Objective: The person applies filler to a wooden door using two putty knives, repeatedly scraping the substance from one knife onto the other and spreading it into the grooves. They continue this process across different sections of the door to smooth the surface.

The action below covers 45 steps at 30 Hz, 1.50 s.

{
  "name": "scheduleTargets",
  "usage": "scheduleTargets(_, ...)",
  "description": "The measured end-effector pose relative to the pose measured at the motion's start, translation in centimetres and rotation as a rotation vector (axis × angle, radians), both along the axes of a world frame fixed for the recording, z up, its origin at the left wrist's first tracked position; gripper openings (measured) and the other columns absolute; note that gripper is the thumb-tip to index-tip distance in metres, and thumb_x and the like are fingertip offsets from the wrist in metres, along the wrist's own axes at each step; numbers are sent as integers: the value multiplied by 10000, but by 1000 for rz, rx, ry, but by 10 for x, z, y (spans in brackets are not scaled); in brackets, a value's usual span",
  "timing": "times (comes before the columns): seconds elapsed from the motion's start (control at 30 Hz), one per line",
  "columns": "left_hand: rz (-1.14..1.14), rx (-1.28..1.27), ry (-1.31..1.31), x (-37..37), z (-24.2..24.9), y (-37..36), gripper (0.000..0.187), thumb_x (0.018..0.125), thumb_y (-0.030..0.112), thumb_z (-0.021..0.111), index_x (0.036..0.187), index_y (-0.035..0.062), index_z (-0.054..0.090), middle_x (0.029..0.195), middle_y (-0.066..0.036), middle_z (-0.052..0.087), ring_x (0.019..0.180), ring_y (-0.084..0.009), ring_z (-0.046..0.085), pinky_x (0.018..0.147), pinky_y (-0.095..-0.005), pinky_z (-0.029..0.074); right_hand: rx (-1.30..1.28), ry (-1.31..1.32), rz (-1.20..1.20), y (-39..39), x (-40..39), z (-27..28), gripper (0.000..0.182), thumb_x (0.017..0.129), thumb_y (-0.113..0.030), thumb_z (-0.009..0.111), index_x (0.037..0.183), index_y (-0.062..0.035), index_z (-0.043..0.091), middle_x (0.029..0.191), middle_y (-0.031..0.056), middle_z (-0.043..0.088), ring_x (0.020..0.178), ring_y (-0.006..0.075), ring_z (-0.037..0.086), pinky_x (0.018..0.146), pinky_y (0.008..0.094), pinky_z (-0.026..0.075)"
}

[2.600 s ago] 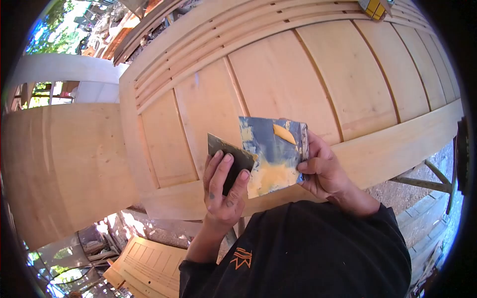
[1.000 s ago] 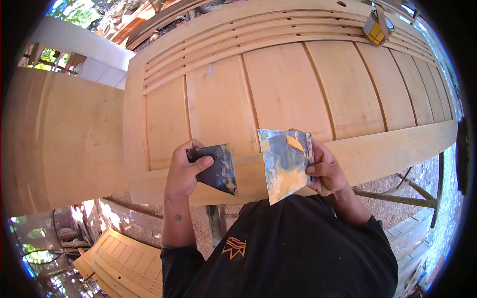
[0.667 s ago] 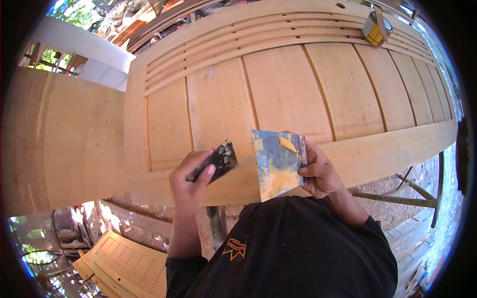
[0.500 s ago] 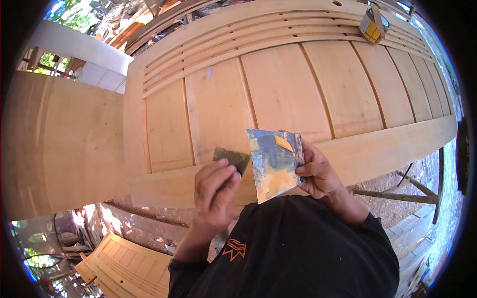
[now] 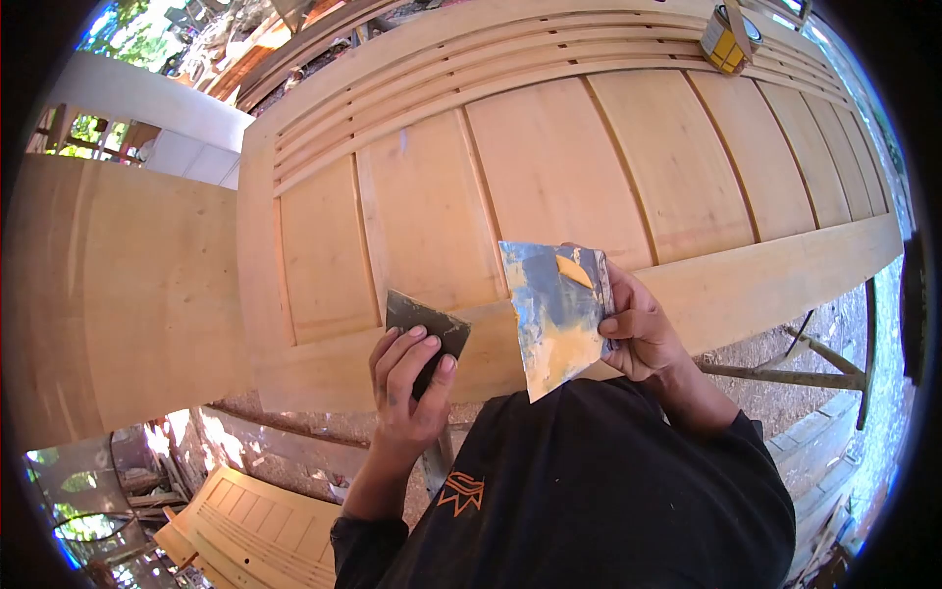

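Note:
My left hand (image 5: 410,378) is closed on a dark, flat putty spreader (image 5: 429,337), its fingers pressed across the face and light smears along its edge. In my right hand (image 5: 643,329) is a thin putty board (image 5: 551,314), gripped by its right edge with the thumb on top. Blue-grey and yellowish smears cover the board, and a crescent of yellow putty (image 5: 575,273) sits near its upper right corner. A gap separates spreader and board. Both are in front of a large wooden door (image 5: 549,167) with panels and grooved slats.
A yellow-labelled can (image 5: 728,44) with a flat stick across its top stands on the door's far right. Plain wooden panel (image 5: 147,285) lies at the left. A slatted wooden piece (image 5: 250,525) is low at left. A metal trestle leg (image 5: 868,353) supports the right side.
My left hand has moved left with the spreader, away from the board, and now shows more of its face. The board has shifted slightly right.

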<state>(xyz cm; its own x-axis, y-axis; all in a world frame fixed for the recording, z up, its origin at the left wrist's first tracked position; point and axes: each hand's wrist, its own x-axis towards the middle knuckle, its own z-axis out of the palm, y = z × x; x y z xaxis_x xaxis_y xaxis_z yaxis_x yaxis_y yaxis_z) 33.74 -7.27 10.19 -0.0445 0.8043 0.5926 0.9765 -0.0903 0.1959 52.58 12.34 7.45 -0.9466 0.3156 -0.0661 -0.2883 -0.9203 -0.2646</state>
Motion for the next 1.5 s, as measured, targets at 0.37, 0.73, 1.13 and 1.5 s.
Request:
scheduleTargets(0.37, 207, 189, -1176, -21, 28, 0, 323, 770, 54, 678, 1025, -35, 501, 929, -116, 606, 848, -216, 618, 771, -320, 511, -65, 27, 113, -7, -8, 6, 766, 697, 160, 410, 1402, 23, 141, 1305, 209, 414, 1049, 289, 588, 764, 317, 577)
scheduleTargets(0.73, -282, 11, -1627, -45, 25, 53, 435, 738, 43, 741, 1066, 35, 456, 883, -56, 594, 817, -136, 603, 716, -249, 502, -85, 61, 238, -12, -10, 12, 781, 692, 168, 406, 1404, 45, 110, 1304, 221, 409, 947, 241, 631, 607, 227, 576)
scheduleTargets(1.13, -232, -325, -1345, -63, 1, 17, 414, 701, 42, 775, 1013, 41, 502, 927, -49, 588, 830, -113, 593, 738, -244, 487, -91, -52, 304, -28, -10, -6, 725, 714, 158, 432, 1388, 11, 210, 1324, 168, 417, 1146, 240, 525, 883, 301, 503)
scheduleTargets(1.5, -232, -255, -1338, -64, -15, 10, 411, 737, 38, 743, 1040, 27, 466, 826, -46, 581, 777, -129, 611, 701, -240, 496, -64, 111, 219, -20, -12, 2, 712, 721, 138, 454, 1380, 24, 211, 1276, 174, 463, 1060, 206, 579, 775, 255, 538)
